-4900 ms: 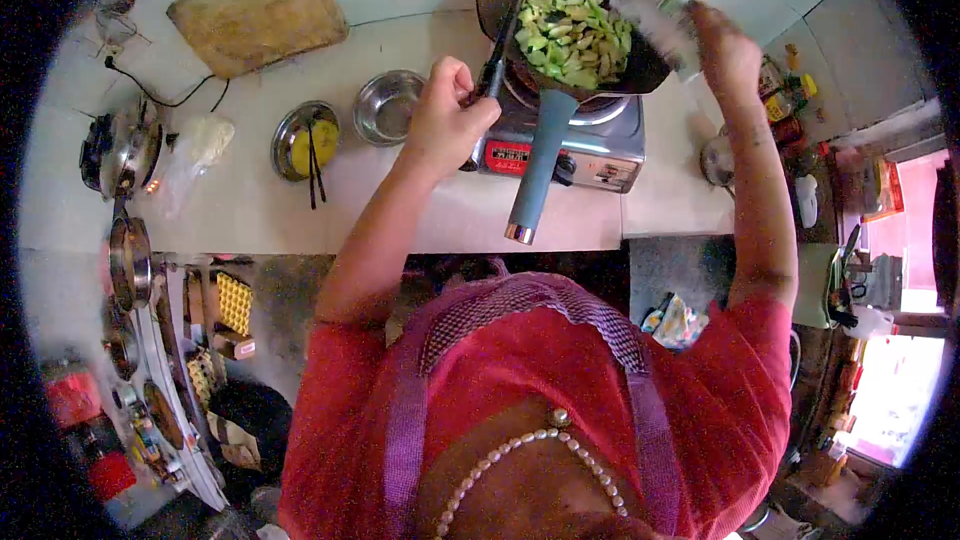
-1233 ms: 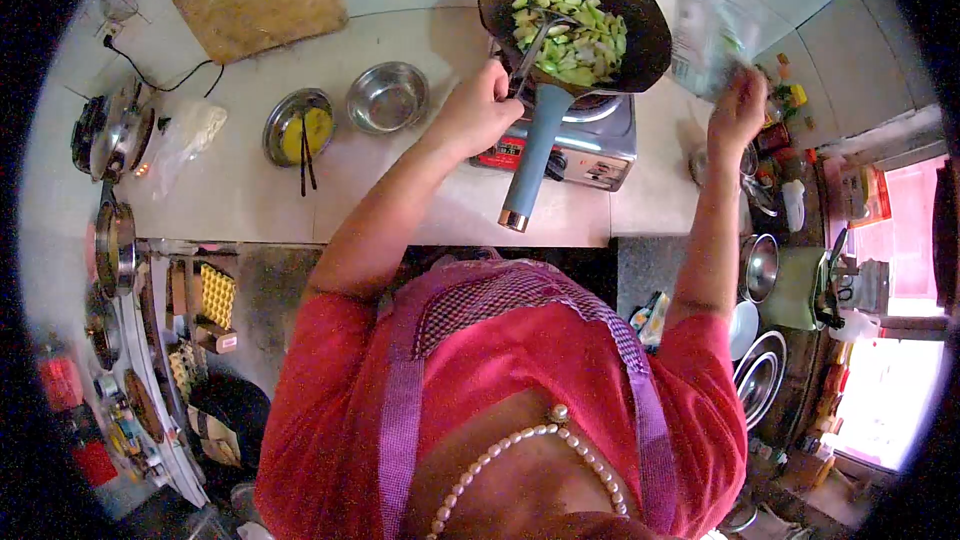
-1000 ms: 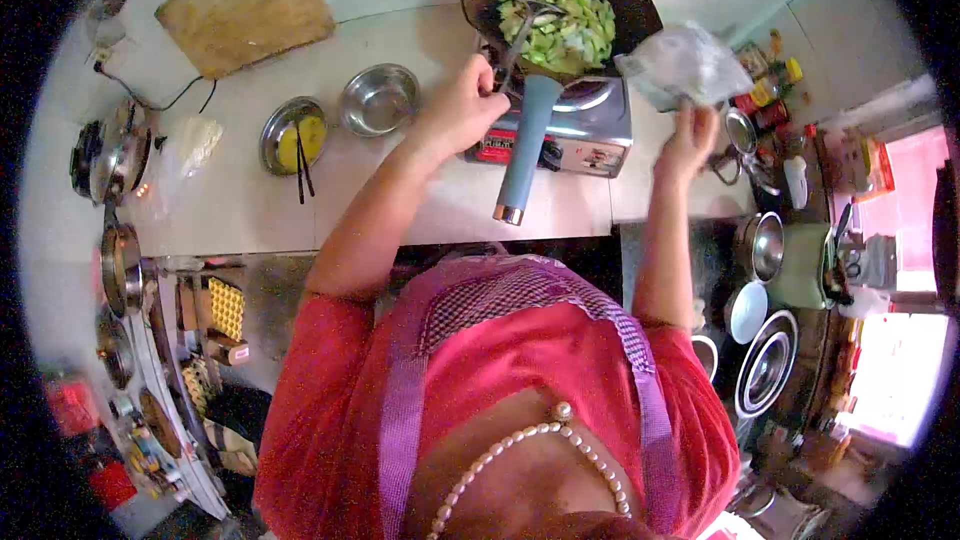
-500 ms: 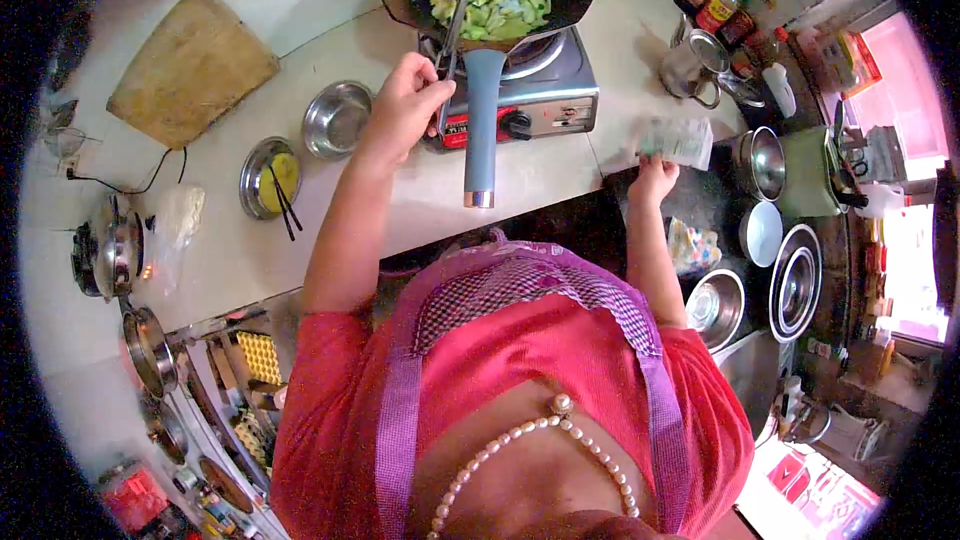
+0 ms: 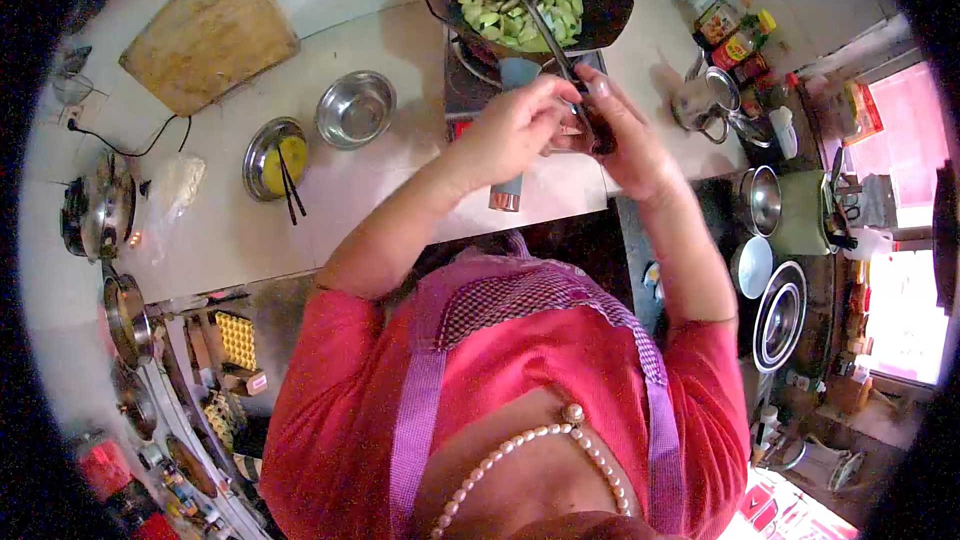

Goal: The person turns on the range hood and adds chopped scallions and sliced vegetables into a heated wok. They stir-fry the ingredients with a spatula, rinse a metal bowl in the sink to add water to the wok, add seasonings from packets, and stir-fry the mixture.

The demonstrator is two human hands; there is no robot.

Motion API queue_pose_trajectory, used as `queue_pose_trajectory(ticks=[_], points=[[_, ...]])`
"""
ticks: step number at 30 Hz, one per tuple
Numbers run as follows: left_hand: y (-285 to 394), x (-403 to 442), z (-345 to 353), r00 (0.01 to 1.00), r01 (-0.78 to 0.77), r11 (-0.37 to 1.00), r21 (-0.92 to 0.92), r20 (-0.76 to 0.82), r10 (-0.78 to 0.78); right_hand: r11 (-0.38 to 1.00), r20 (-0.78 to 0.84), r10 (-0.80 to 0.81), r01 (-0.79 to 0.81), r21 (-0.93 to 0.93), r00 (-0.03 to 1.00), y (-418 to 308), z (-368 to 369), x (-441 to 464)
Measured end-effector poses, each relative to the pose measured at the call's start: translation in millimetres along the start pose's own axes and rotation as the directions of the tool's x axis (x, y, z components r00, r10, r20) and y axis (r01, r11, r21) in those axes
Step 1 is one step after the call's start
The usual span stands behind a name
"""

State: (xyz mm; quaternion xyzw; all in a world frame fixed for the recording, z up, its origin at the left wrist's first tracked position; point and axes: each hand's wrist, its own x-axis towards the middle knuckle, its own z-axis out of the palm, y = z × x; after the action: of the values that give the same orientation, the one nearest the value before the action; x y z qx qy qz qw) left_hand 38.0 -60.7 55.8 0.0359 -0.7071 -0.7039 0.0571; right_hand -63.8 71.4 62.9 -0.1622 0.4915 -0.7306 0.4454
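Wok (image 5: 604,2) sits on the stove (image 5: 468,85) at the far middle of the bench (image 5: 235,248), holding a heap of cut green pieces (image 5: 515,18). Metal bowl (image 5: 252,162) left on bench: yellow liquid (image 5: 272,176) inside, chopsticks (image 5: 288,183) leaning over the near rim. Second metal bowl (image 5: 356,110) just right of it, shiny inside showing. Metal jug (image 5: 697,105) right of stove. Further right and nearer: white bowl (image 5: 752,267), nested basins (image 5: 781,318).

Green pieces look moist, pale to bright green, irregular slices, spread over the wok's bottom. Spatula (image 5: 547,30) is dark and slim, head in among the pieces, handle slanting near-right out over the rim. Right hand (image 5: 637,145) is curved around the handle end, thumb along it; can't tell how firm. Left hand (image 5: 518,132) has fingers bent beside the handle, over the wok's grey-blue handle (image 5: 508,186); contact unclear.
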Motion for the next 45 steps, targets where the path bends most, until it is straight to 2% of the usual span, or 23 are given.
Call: queue_pose_trajectory(ticks=[2,3,4,5,6,7,8,10,11,12,13,15,20,23,27,28,31,32,34,35,41,42,45], points=[[-16,-2,-2,0.96,-0.233,0.966,0.111,-0.133,0.247,0.939,0.03,0.124,-0.108,-0.328,0.992,-21,-8,4],[-21,-5,-2,0.91,-0.336,0.925,0.177,-0.191,0.367,0.808,0.024,0.127,-0.09,-0.583,0.992,-30,-14,5],[-17,-14,-4,0.925,-0.219,0.961,0.168,-0.277,0.26,0.605,0.002,0.126,-0.075,-0.793,0.992,-43,-19,8],[-23,-20,-5,0.863,-0.238,0.951,0.196,-0.407,0.3,0.351,-0.018,0.118,-0.059,-0.934,0.993,-56,-27,11],[-36,-22,-6,0.784,-0.254,0.94,0.227,-0.521,0.338,-0.244,0.086,-0.033,0.075,-0.967,0.996,-62,-50,13],[-46,-24,-7,0.688,-0.27,0.927,0.261,-0.621,0.375,-0.761,0.256,-0.102,0.09,-0.642,0.961,-68,-54,13],[-54,-28,-8,0.702,-0.143,0.967,0.21,-0.667,0.249,-0.823,0.164,-0.141,-0.023,-0.568,0.976,-77,-54,15],[-90,-26,-9,0.839,-0.153,0.899,-0.41,-0.534,-0.101,-0.888,0.08,-0.196,-0.143,-0.436,0.977,-119,-20,4],[-100,-26,-10,0.893,-0.111,0.732,-0.672,-0.391,-0.224,-0.876,0.176,-0.209,-0.104,-0.472,0.962,-138,-13,-4],[-73,-32,-8,0.954,-0.035,0.697,-0.716,-0.232,-0.19,-0.865,0.27,-0.22,-0.059,-0.499,0.937,-157,-7,-11],[-59,-36,-5,0.942,0.04,0.633,-0.773,-0.182,-0.281,-0.813,0.435,-0.254,0.053,-0.579,0.864,-174,-12,-18],[-42,-39,0,0.897,0.18,0.475,-0.861,-0.054,-0.438,-0.835,0.358,-0.27,-0.033,-0.549,0.894,-195,-4,-35],[-60,-34,0,0.965,0.114,0.483,-0.868,-0.018,-0.261,-0.967,0.333,-0.117,-0.031,-0.252,0.935,-163,-12,-18],[-54,-36,7,0.933,0.071,0.574,-0.816,-0.149,-0.327,-0.926,0.463,-0.261,-0.084,-0.369,0.847,-137,-47,10],[-51,-35,2,0.93,0.078,0.561,-0.824,-0.142,-0.338,-0.865,0.354,-0.293,-0.089,-0.494,0.888,-157,-71,17],[-51,-35,3,0.935,0.071,0.555,-0.829,-0.139,-0.327,-0.811,0.08,-0.352,-0.261,-0.523,0.933,-160,-55,15],[-51,-35,3,0.945,0.06,0.548,-0.835,-0.129,-0.299,-0.718,0.084,-0.362,-0.22,-0.66,0.928,-143,-113,56],[-51,-35,3,0.947,0.055,0.547,-0.835,-0.131,-0.295,-0.668,0.182,-0.318,-0.084,-0.739,0.93,-130,-125,68],[-51,-36,5,0.943,0.049,0.551,-0.833,-0.143,-0.3,-0.123,-0.136,-0.131,-0.153,-0.981,0.982,-104,-113,82],[-52,-36,5,0.939,0.049,0.56,-0.827,-0.152,-0.307,0.17,-0.234,0.028,-0.235,-0.957,0.972,-95,-102,87],[-52,-36,4,0.945,0.055,0.577,-0.815,-0.143,-0.293,0.293,-0.115,0.015,-0.114,-0.949,0.993,-114,-56,54],[-51,-35,5,0.944,0.053,0.578,-0.814,-0.149,-0.295,0.196,-0.082,-0.037,-0.073,-0.978,0.996,-121,-58,47],[-51,-35,5,0.942,0.048,0.589,-0.807,-0.159,-0.294,0.132,-0.1,-0.024,-0.096,-0.987,0.995,-135,-36,26]])
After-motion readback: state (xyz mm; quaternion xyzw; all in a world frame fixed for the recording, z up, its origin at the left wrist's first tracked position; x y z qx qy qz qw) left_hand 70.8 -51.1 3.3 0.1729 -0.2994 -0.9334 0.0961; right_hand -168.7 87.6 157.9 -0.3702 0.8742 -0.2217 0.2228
